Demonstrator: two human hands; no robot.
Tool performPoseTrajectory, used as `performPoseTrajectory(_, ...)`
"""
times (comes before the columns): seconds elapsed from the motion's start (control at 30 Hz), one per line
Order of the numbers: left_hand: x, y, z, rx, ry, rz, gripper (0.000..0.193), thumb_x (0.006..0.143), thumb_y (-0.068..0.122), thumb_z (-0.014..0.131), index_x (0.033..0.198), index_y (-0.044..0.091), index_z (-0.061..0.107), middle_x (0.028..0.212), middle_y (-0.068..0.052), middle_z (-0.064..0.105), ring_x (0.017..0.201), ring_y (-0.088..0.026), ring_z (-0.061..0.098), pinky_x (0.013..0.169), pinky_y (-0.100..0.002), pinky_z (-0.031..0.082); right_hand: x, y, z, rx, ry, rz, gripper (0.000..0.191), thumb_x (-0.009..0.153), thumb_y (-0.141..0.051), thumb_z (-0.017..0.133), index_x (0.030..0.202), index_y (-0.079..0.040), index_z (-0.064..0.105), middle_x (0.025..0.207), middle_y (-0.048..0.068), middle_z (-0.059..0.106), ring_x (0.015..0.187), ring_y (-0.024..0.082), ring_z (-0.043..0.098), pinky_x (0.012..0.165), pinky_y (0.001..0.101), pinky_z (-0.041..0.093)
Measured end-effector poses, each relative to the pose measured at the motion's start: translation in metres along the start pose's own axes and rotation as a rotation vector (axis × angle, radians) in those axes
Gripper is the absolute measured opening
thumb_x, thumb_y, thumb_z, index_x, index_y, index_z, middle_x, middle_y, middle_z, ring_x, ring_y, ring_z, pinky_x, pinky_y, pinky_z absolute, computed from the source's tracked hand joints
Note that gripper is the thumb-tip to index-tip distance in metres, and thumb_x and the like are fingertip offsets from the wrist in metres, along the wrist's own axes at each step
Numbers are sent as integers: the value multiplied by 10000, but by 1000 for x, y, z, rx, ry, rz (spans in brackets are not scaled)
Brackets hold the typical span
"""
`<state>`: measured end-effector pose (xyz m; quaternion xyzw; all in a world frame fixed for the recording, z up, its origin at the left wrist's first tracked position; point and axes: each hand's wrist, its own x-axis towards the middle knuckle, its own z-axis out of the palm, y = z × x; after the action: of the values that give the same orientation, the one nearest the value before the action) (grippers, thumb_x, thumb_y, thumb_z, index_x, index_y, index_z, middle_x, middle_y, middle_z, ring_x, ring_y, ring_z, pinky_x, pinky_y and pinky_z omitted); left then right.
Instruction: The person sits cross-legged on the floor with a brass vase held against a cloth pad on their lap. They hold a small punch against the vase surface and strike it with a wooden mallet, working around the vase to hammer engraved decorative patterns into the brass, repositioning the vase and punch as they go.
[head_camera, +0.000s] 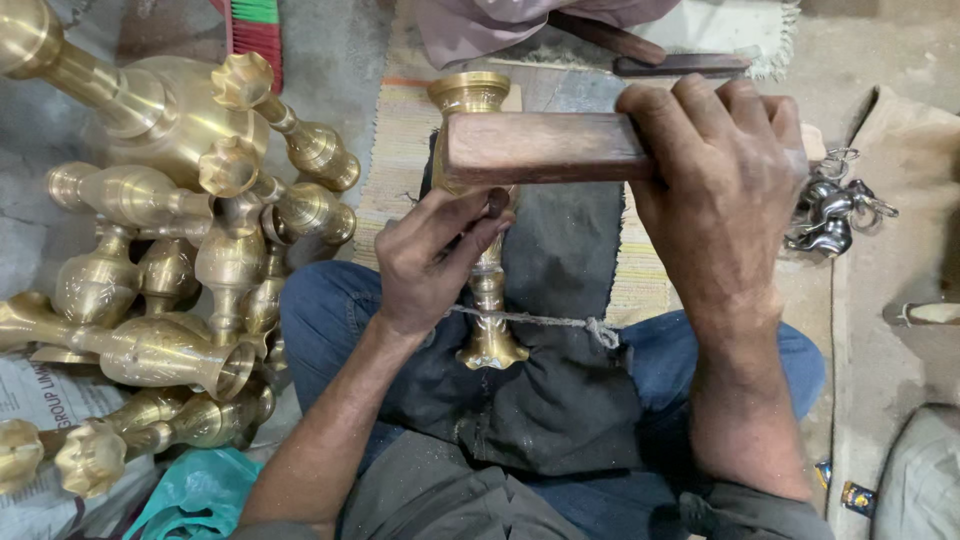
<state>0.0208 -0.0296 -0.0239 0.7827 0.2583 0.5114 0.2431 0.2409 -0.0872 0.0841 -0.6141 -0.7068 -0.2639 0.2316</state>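
A brass vase-like stem (487, 290) lies along a dark cloth (560, 260) on my lap, its flared mouth (469, 92) pointing away from me. A thin cord (545, 321) is tied across its lower end. My left hand (432, 256) pinches a small dark tool against the stem's middle. My right hand (722, 178) grips a flat wooden block (540, 147), held crosswise over the stem just above my left hand's fingers.
Several brass vases (170, 250) are piled at my left on newspaper (30, 400). A teal bag (195, 492) lies below them. Small silvery metal pieces (835, 210) sit at the right. A woven mat (400, 150) lies under my legs; another person's cloth and dark sticks (680, 65) lie ahead.
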Motion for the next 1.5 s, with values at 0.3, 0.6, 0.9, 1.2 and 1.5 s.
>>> performPoseTrajectory(0.3,2,2,-1,26,-4,-34,320,939,77,853,1204,139,686,1026,-31,733,907,-102,758,734,-257,631,-9,4,15,54,-7,-40,286,821,-7,859,1021,-28,655,907,117,696,831,343,682,695,508,528)
performPoseTrajectory(0.6,2,8,-4,12,-26,-107,308,940,55,836,1233,36,743,1042,-52,757,875,-136,760,744,-295,626,-3,-3,7,600,-72,234,279,951,-58,774,1158,-34,588,1050,119,650,1022,319,649,883,426,499)
performPoseTrajectory(0.9,-1,4,-4,73,-7,-46,229,939,83,844,1141,64,738,1074,-64,748,952,-165,768,794,-316,619,-8,-1,8,108,-60,-62,277,836,14,789,1034,-42,604,941,112,650,897,330,651,828,476,498)
performPoseTrajectory(1.2,3,7,-4,19,-42,-91,281,948,71,819,1213,56,729,1096,-73,742,970,-150,763,796,-288,648,-13,1,12,231,-74,56,266,892,-16,801,1069,-50,606,999,107,663,993,346,645,867,465,483)
performPoseTrajectory(1.5,6,12,-7,-11,-54,-149,304,946,46,826,1228,20,716,1024,-74,720,904,-140,736,767,-307,607,-8,-1,9,820,-164,347,274,943,-71,717,1144,-43,534,1011,62,667,948,234,707,761,392,531)
